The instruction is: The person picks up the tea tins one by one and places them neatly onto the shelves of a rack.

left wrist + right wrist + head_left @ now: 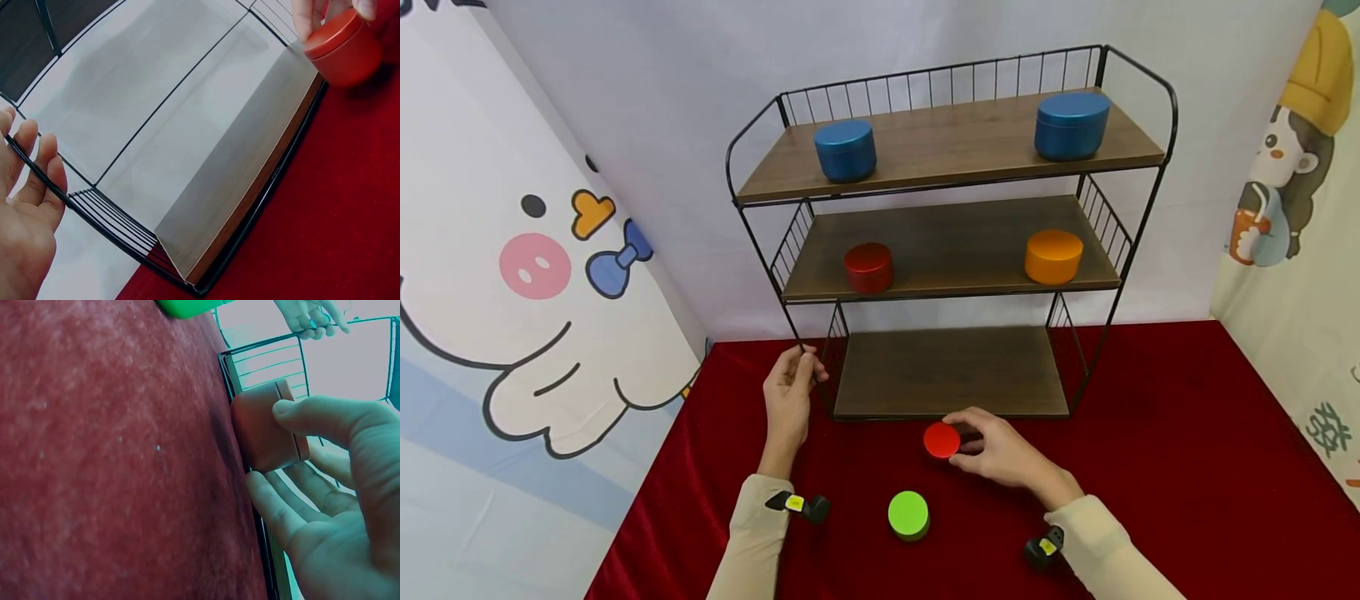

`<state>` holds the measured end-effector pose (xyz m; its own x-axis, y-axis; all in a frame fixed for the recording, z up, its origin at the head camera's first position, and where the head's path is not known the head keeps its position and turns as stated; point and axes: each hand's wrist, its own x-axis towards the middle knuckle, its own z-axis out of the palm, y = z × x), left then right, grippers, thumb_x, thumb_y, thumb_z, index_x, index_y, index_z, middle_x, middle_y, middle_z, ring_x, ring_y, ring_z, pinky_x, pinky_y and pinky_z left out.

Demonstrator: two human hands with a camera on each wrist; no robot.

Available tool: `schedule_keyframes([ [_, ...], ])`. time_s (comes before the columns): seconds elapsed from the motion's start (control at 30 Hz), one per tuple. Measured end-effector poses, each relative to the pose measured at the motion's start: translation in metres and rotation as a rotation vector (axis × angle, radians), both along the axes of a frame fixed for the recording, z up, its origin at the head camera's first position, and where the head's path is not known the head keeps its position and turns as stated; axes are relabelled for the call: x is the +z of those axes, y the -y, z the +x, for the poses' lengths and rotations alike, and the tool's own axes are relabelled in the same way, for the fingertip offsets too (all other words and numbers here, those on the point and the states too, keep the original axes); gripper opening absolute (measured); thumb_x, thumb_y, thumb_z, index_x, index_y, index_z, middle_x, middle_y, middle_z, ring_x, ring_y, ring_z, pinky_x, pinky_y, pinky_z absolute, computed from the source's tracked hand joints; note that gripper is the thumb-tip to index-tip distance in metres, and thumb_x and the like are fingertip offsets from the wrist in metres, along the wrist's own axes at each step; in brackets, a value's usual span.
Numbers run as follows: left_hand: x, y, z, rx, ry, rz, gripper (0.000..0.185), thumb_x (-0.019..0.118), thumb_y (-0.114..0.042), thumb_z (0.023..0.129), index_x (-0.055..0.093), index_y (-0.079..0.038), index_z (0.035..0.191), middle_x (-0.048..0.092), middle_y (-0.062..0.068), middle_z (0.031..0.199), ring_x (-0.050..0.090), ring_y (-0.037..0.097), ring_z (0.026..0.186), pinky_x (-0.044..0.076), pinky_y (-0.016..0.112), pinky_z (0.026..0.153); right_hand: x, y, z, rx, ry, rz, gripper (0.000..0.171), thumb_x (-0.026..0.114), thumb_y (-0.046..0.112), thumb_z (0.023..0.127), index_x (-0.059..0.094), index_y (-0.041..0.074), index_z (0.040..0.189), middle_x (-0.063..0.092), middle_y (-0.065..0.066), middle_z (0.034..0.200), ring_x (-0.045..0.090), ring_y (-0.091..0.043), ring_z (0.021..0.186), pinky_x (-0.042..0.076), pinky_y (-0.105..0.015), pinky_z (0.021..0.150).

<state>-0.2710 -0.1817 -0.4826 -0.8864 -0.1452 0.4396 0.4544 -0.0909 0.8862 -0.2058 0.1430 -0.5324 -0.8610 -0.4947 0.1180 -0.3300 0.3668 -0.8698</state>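
Note:
My left hand [788,387] holds the left front post of a black wire shelf rack [955,292], low on its side. In the left wrist view the fingers [47,162] curl behind the black rod. My right hand [1000,450] grips a small red lidded tin [942,440] in front of the bottom shelf. The right wrist view shows the thumb on the tin [262,428] near its lid and the fingers on the other side, close over the cloth. A green round tin [908,515] stands on the cloth between the two forearms.
Two blue tins [846,151] stand on the top wooden shelf. The middle shelf bears a dark red tin [869,268] at left and an orange tin [1054,257] at right. Dark red cloth [1165,467] covers the table; a pale curtain [655,83] hangs behind.

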Motion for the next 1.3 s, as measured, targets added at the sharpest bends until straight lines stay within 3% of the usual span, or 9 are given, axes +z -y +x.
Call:
schedule_keyframes([
  [0.43, 0.001, 0.000, 0.000, 0.004, 0.001, -0.001, 0.035, 0.057, -0.015, 0.107, 0.056, 0.017, 0.119, 0.066, 0.001, 0.086, 0.066, 0.011, 0.077, 0.059, 0.022, 0.075, -0.006, -0.013, 0.001, -0.091, 0.044, -0.075, 0.052, 0.079, 0.010, 0.091, 0.057, 0.004, 0.138, 0.056, -0.019, 0.137, 0.066, -0.036, 0.117, 0.060, -0.033, 0.093],
  [0.57, 0.001, 0.000, 0.000, 0.009, -0.002, 0.000, 0.029, 0.058, -0.015, 0.106, 0.060, 0.012, 0.116, 0.066, 0.002, 0.086, 0.066, 0.012, 0.077, 0.059, 0.023, 0.074, -0.005, -0.015, 0.002, -0.131, 0.026, -0.095, 0.053, 0.080, 0.009, 0.090, 0.058, 0.003, 0.137, 0.058, -0.020, 0.135, 0.068, -0.035, 0.114, 0.060, -0.033, 0.093],
  [0.77, 0.001, -0.001, 0.001, 0.008, 0.003, -0.002, 0.037, 0.058, -0.016, 0.106, 0.056, 0.018, 0.119, 0.066, 0.002, 0.086, 0.066, 0.012, 0.076, 0.059, 0.022, 0.074, -0.006, -0.022, 0.002, -0.194, -0.011, -0.113, 0.054, 0.081, 0.006, 0.089, 0.058, 0.002, 0.137, 0.059, -0.020, 0.134, 0.065, -0.037, 0.118, 0.060, -0.035, 0.094],
  [1.0, 0.000, 0.000, 0.001, 0.005, 0.002, 0.007, 0.028, 0.057, -0.014, 0.107, 0.060, 0.012, 0.117, 0.066, 0.001, 0.086, 0.066, 0.012, 0.077, 0.059, 0.023, 0.074, -0.008, -0.033, -0.002, -0.232, -0.026, -0.115, 0.055, 0.080, 0.004, 0.089, 0.056, 0.002, 0.139, 0.058, -0.021, 0.135, 0.063, -0.039, 0.121, 0.060, -0.035, 0.095],
  [1.3, -0.002, 0.001, -0.001, -0.009, -0.006, 0.015, 0.038, 0.058, -0.014, 0.106, 0.054, 0.021, 0.121, 0.066, 0.002, 0.086, 0.066, 0.012, 0.077, 0.059, 0.022, 0.075, -0.009, -0.046, -0.004, -0.273, -0.067, -0.126, 0.055, 0.079, 0.002, 0.090, 0.055, -0.001, 0.139, 0.056, -0.023, 0.136, 0.062, -0.042, 0.121, 0.060, -0.033, 0.094],
])
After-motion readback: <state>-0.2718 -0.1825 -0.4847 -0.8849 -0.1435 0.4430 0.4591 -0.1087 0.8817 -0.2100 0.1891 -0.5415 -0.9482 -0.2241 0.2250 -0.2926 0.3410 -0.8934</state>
